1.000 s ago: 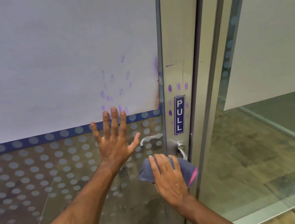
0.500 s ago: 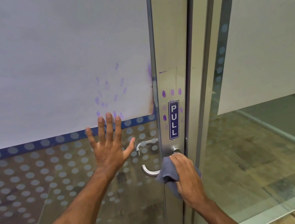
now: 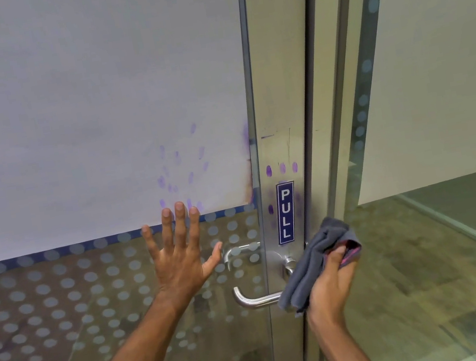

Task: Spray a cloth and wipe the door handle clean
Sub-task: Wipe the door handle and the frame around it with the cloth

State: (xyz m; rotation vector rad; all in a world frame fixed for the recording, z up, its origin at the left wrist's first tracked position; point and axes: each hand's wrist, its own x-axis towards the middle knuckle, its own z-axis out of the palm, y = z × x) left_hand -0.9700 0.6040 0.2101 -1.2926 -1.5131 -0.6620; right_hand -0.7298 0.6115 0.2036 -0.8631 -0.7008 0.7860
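Note:
A silver lever door handle (image 3: 255, 300) sticks out from the metal stile of a glass door (image 3: 274, 111), curving left below its round base. My right hand (image 3: 330, 281) grips a folded grey cloth (image 3: 313, 262) with a pink edge, held at the right end of the handle beside the base. My left hand (image 3: 179, 253) presses flat on the dotted glass, fingers spread, just left of the handle. A second handle (image 3: 239, 251) shows through the glass on the far side.
A blue PULL sign (image 3: 286, 213) sits on the stile above the handle. Purple smudges (image 3: 181, 171) mark the white sheet behind the glass and the stile. To the right stands a fixed glass panel (image 3: 424, 212) with a tiled floor behind it.
My right hand has moved the cloth from the left part of the handle to its right end, and turned palm-up. The bare lever is now exposed. My left hand stays flat on the glass.

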